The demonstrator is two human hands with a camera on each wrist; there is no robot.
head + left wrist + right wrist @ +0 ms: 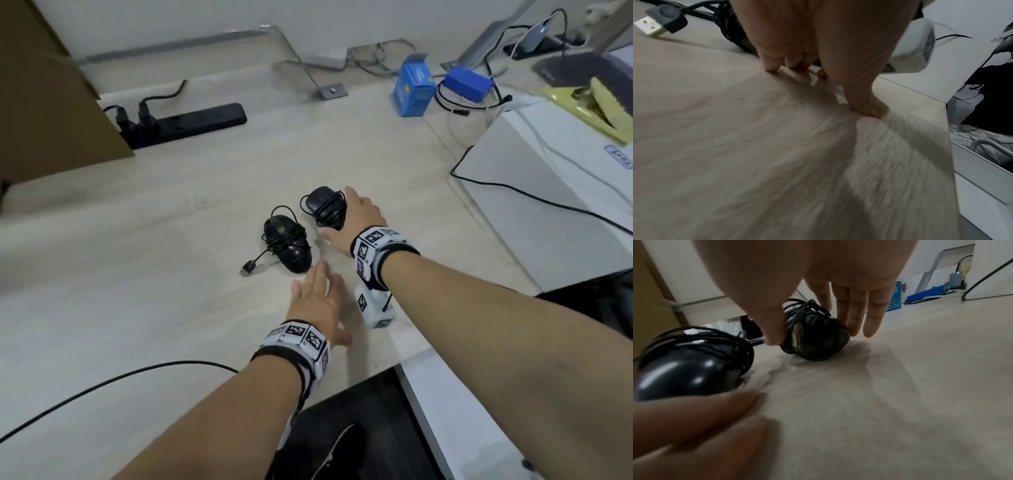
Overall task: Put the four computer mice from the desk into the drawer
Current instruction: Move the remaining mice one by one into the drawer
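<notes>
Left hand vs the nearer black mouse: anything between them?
Nothing. In the head view, only a short bare strip of desk separates the left hand from the nearer mouse; the fingers aren't touching it.

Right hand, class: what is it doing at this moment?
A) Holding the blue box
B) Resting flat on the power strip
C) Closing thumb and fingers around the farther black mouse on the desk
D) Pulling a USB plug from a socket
C: the right hand has its thumb on one side and its fingers on the other side of the farther mouse, which sits cord-wrapped on the desk.
</notes>
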